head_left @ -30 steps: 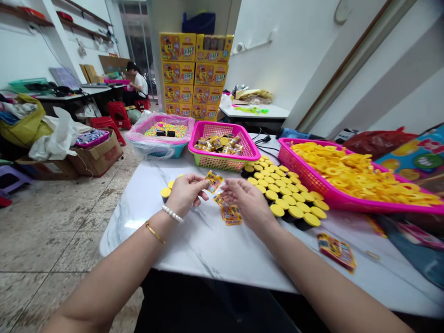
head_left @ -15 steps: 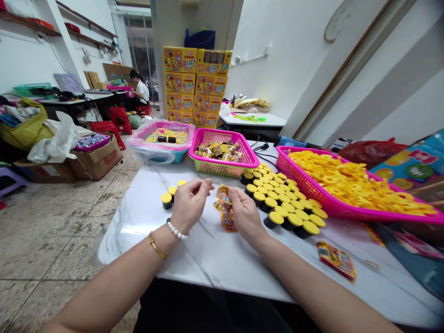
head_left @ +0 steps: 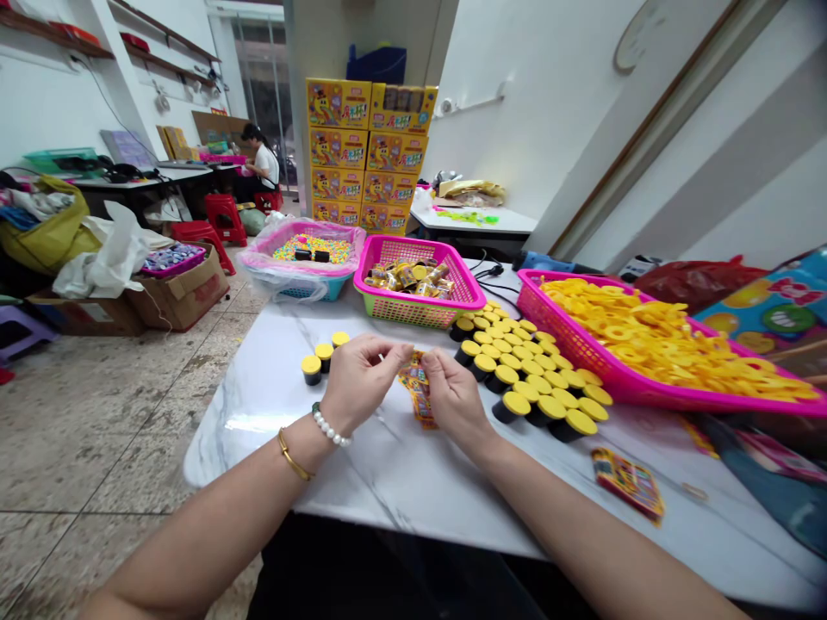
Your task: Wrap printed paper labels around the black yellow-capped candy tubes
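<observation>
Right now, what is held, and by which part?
The right hand pinches a printed wrapper by its right edge; for the left hand, I cannot tell.

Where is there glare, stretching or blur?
Head view: glare near the left edge of the grey-veined white table; head view: the long pink plastic basket seems stretched toward the right; head view: small orange printed packets in the right hand look blurred.

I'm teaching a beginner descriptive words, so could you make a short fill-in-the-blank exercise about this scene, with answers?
The lids of the cups are ____.
The bangle is on the ____ arm.
The yellow boxes stand in ____ columns.
The hand nearer the larger group of cups is the ____ one.
Missing words: yellow, left, two, right.
</observation>
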`<state>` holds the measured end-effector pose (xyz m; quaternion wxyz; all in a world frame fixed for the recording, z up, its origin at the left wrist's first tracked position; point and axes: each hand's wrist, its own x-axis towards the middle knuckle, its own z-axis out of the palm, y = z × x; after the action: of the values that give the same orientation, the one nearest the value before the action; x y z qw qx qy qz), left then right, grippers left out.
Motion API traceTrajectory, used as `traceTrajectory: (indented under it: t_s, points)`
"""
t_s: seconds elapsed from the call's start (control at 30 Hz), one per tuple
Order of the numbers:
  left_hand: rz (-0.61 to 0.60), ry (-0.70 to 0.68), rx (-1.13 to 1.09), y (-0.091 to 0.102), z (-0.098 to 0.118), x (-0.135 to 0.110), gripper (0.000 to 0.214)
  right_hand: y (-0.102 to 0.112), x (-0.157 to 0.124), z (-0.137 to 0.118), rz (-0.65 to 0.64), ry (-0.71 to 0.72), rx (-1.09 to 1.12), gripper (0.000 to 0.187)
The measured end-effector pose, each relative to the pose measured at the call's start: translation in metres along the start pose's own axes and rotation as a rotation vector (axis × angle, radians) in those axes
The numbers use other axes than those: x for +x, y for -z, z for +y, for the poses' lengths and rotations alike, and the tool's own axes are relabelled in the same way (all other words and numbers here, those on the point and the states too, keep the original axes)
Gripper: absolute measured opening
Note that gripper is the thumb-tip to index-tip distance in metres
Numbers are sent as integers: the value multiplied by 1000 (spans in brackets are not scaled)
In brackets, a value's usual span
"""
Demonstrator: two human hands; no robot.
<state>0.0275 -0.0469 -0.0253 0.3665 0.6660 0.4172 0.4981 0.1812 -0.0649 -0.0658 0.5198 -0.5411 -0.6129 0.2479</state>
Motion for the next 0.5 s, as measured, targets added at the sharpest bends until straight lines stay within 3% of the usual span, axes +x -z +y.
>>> traceTrajectory:
  t_s: [0.2,0.3,0.4,0.5]
  points:
    - [-72,199,-84,-2,0,3,14,0,1,3,-16,130,-105,37]
    - [-196,332,-218,0,0,5,14,0,0,6,4,178,-12,25]
    - [-301,455,-338,8,-1,11,17,-1,5,6,76,143,148,23]
    - [-251,516,-508,26,-5,21,15,-3,21,0,55,78,200,26]
